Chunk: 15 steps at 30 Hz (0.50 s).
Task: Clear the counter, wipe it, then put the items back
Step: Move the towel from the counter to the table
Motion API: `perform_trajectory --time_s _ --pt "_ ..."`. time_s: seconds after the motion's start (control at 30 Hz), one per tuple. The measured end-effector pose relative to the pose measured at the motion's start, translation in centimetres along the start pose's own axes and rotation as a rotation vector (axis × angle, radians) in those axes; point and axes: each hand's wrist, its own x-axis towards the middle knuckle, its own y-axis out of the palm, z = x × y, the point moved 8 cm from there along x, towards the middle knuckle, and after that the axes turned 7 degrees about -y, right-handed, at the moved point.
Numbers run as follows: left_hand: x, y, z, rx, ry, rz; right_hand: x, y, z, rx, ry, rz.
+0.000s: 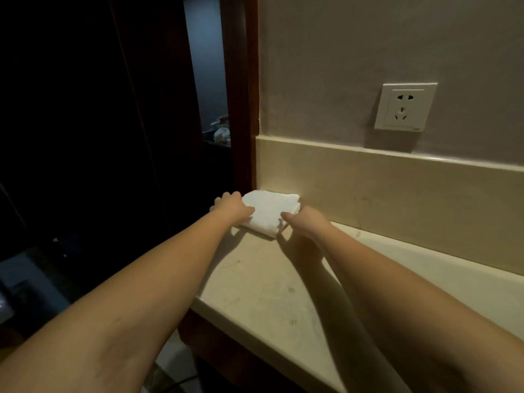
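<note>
While the folded white towel (268, 212) sits in the far left corner of the counter (263, 282), against the low backsplash (397, 191) and beside the dark door frame (239, 95), you have both hands on it. Your left hand (231, 208) grips its left edge, fingers curled over the top. Your right hand (304, 221) holds the right edge, thumb on the cloth; its fingers are hidden underneath, so the exact grip is unclear. Nothing else is visible on this stretch of counter. Faint marks show on the stone. Judgement: either the towel is being lifted off to clear the counter or set back in place; which step cannot be told. Next move calls for keeping the fold together with even pressure from both sides. Wall socket (405, 106) sits well above.
</note>
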Motion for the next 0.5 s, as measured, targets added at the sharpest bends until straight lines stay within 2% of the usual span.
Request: perform_trajectory --time_s 0.17,0.5 --pt "3.3 2.7 -0.3 -0.026 -0.079 0.051 3.7 2.1 -1.5 0.158 0.115 -0.041" --pt "5.1 3.2 -0.5 -0.059 -0.137 0.121 5.1 3.6 -2.5 0.045 0.246 -0.024"
